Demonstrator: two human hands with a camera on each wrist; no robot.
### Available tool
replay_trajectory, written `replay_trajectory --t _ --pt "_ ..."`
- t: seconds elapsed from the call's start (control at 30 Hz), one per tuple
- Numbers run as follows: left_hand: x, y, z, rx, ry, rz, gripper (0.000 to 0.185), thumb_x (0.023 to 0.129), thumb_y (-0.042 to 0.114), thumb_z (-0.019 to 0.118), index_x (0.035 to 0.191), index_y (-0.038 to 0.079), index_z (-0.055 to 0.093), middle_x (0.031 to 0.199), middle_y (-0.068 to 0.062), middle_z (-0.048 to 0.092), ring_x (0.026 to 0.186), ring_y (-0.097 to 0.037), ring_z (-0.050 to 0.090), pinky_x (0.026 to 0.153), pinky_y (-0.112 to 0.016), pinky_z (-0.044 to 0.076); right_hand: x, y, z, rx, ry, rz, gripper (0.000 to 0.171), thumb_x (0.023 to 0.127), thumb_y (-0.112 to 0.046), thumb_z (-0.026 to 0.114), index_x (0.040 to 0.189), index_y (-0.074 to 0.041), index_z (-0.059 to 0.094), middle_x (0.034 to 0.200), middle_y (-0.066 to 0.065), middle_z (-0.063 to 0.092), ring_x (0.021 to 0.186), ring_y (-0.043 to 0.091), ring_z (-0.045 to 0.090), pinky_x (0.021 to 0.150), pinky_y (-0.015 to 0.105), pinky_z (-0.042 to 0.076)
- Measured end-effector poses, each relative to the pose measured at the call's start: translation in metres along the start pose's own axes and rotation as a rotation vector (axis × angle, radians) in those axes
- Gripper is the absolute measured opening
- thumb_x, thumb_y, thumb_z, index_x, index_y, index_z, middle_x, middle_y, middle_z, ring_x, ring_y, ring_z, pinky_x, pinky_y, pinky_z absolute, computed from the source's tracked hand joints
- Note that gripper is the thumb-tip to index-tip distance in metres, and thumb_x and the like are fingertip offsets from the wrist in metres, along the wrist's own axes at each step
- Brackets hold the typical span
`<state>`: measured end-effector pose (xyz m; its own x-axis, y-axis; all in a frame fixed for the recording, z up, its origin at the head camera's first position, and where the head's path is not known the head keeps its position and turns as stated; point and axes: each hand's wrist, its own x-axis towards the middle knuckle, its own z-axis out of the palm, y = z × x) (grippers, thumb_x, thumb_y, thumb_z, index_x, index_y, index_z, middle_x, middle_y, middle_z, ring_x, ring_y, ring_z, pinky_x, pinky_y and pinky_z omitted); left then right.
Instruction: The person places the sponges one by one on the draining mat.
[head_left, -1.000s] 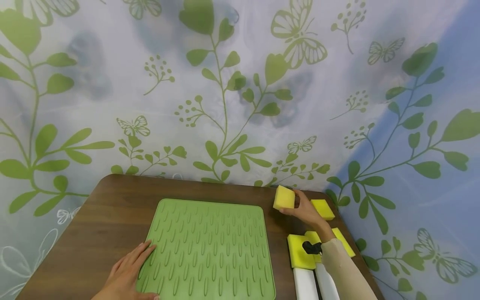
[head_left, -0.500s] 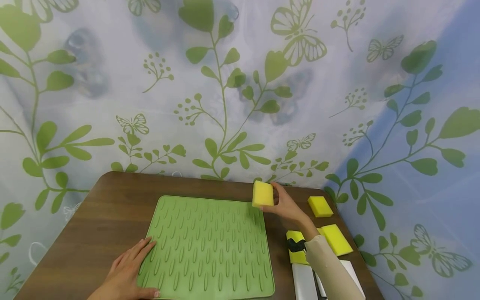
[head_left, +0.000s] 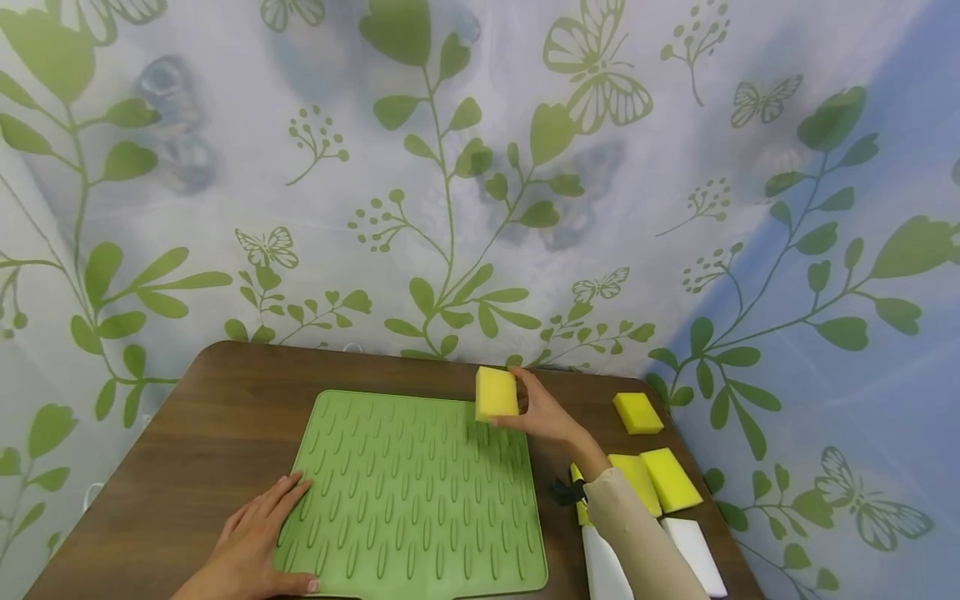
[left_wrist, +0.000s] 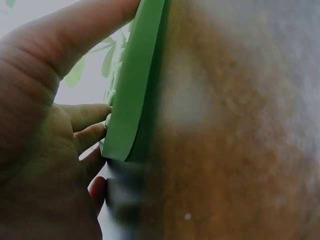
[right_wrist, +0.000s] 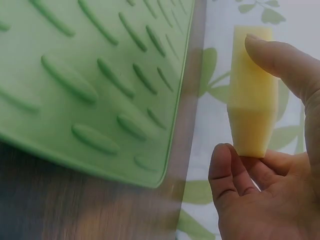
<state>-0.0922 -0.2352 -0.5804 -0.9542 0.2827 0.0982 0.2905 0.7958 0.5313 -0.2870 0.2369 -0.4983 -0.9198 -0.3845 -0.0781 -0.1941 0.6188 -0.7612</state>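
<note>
Between thumb and fingers, my right hand (head_left: 543, 412) grips a yellow sponge (head_left: 496, 393), held above the far right corner of a green ridged mat (head_left: 412, 492). In the right wrist view the sponge (right_wrist: 252, 92) is pinched at its edges, apart from the mat (right_wrist: 100, 90). My left hand (head_left: 251, 537) rests at the mat's near left edge, fingertips on its surface and thumb along the front. The left wrist view shows the thumb and fingers of that hand (left_wrist: 40, 115) beside the mat's edge (left_wrist: 132, 95), not curled round it.
Right of the mat on the brown table (head_left: 180, 467) lie several yellow sponges, among them one at the back (head_left: 637, 413) and one nearer (head_left: 671, 479). White sponge-like blocks (head_left: 693, 554) lie in front of these, partly behind my right sleeve. A patterned curtain (head_left: 450, 208) hangs behind the table.
My right hand has carried the yellow sponge leftward, from over the table beside the mat to over its far right corner. The left hand has stayed at the mat's edge.
</note>
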Motion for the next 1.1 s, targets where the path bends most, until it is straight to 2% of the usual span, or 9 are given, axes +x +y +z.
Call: replay_trajectory --t 0.33,0.6,0.87,1.1 --pt "-0.001 0.001 0.001 -0.019 -0.003 -0.026 0.129 0.061 0.068 0.097 0.164 0.015 0.041 0.171 -0.012 0.036 0.150 -0.046 0.041 0.105 -0.073 0.036 0.012 -0.010 0.014 -0.011 -0.017 -0.034 0.114 0.088 -0.039 0.090 0.172 -0.009 0.019 0.156 0.018 0.046 0.124 0.029 0.058 0.091 0.040 0.055" --pt "-0.002 -0.002 0.005 -0.037 0.009 -0.020 0.131 0.060 0.071 0.096 0.166 0.017 0.041 0.172 -0.011 0.035 0.151 -0.046 0.039 0.105 -0.073 0.034 0.018 -0.023 0.028 0.004 -0.042 -0.062 0.114 0.088 -0.038 0.089 0.172 -0.009 0.018 0.158 0.017 0.045 0.129 0.034 0.057 0.093 0.044 0.056" --pt "-0.004 0.002 0.003 -0.031 0.027 -0.013 0.130 0.060 0.069 0.097 0.165 0.016 0.041 0.171 -0.011 0.036 0.150 -0.041 0.038 0.107 -0.070 0.033 0.025 -0.032 0.044 0.007 -0.052 -0.065 0.113 0.087 -0.040 0.090 0.173 -0.012 0.020 0.161 0.016 0.042 0.130 0.033 0.056 0.092 0.042 0.058" --pt "-0.005 0.004 0.002 -0.008 0.029 -0.007 0.129 0.060 0.067 0.098 0.163 0.014 0.043 0.170 -0.012 0.038 0.148 -0.041 0.038 0.106 -0.071 0.037 0.031 -0.038 0.063 0.025 -0.089 -0.072 0.114 0.088 -0.041 0.089 0.173 -0.014 0.019 0.165 0.017 0.038 0.133 0.034 0.054 0.090 0.042 0.060"
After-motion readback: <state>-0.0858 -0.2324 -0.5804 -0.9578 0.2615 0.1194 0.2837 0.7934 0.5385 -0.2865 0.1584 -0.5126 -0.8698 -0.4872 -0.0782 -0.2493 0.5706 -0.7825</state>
